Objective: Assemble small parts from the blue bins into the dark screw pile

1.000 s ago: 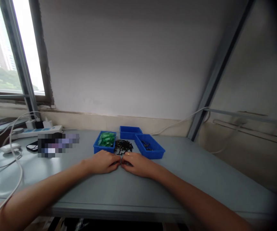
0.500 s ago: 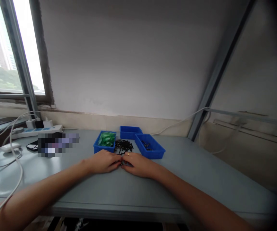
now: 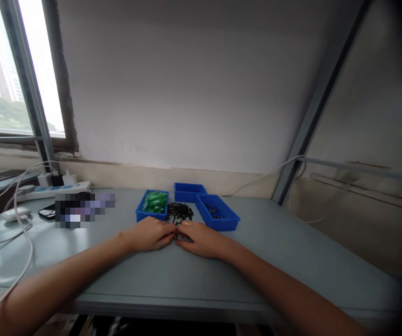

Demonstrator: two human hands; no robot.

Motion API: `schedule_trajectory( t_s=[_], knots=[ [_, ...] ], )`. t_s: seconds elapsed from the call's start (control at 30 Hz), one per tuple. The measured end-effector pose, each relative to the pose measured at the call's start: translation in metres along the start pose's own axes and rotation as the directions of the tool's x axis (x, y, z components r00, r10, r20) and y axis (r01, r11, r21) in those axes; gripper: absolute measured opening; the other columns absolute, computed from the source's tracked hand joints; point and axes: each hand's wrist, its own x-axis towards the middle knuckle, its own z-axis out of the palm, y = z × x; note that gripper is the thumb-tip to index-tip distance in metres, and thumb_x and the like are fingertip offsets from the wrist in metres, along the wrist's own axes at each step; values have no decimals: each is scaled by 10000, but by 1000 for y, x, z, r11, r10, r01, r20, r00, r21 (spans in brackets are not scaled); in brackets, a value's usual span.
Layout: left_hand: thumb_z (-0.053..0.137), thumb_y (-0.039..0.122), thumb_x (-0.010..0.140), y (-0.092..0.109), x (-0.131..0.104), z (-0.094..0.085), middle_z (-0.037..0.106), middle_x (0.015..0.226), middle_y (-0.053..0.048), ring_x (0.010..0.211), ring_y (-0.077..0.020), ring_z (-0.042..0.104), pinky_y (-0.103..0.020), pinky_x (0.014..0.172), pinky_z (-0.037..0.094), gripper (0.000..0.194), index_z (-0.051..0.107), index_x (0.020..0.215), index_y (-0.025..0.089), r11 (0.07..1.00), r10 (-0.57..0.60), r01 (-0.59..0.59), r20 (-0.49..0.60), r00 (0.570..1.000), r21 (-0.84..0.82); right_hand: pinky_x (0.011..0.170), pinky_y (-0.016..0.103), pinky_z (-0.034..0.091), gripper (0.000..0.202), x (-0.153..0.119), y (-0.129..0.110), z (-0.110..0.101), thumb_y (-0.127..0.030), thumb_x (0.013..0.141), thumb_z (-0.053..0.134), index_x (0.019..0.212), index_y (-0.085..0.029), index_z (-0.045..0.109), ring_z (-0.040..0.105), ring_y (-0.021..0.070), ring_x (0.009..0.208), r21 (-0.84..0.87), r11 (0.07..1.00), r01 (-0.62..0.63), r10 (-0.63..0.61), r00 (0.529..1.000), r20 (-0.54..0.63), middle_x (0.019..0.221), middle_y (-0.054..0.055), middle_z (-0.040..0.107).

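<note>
My left hand [image 3: 155,234] and my right hand [image 3: 198,239] meet at the fingertips just in front of a pile of small black parts [image 3: 180,211]. Both are closed in a pinch around something too small to make out; a ring shows on my right hand. Left of the pile stands a blue bin [image 3: 151,217] with green packets [image 3: 155,202] in it. Another blue bin [image 3: 222,225], on the right, has a few small dark metallic pieces [image 3: 214,211] inside. Behind the pile is a third blue bin [image 3: 190,197], with no contents visible.
On the left of the grey table [image 3: 173,275] are a white power strip [image 3: 61,189] with plugs, a phone [image 3: 47,212], a white case [image 3: 15,213] and loose white cables [image 3: 30,254]. A wall and a metal post [image 3: 292,170] stand behind.
The fingertips of both hands have shifted very slightly, still pinched together at the same place. The bins and the pile have not moved.
</note>
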Motion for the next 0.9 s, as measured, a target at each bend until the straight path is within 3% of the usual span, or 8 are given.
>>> schedule_trajectory(
  t_s=[0.23, 0.57, 0.9],
  knots=[
    [485, 187, 979, 1, 0, -2, 702, 836, -26, 714, -178, 656, -255, 606, 431, 128, 579, 892, 195, 1000, 19, -19, -14, 1000, 6, 818, 337, 501, 130, 2, 2, 2, -199, 984, 550, 974, -142, 667, 628, 211, 873, -23, 999, 45, -44, 999, 17, 954, 95, 679],
    [518, 218, 974, 1, -1, -2, 703, 793, -29, 695, -199, 667, -268, 596, 453, 103, 598, 913, 195, 998, -44, 43, 26, 999, 43, 737, 320, 480, 131, 2, 0, 0, -177, 962, 555, 860, -151, 634, 601, 197, 799, -26, 1000, -6, 6, 1000, 4, 877, 74, 657],
    [510, 220, 980, 2, 0, 1, 709, 793, -30, 691, -197, 668, -261, 594, 455, 135, 607, 890, 194, 998, -24, 22, 35, 999, 58, 719, 308, 449, 155, 1, -7, -7, -213, 983, 557, 875, -148, 646, 589, 187, 778, -5, 1000, -5, 5, 1000, 25, 859, 66, 659]
  ],
)
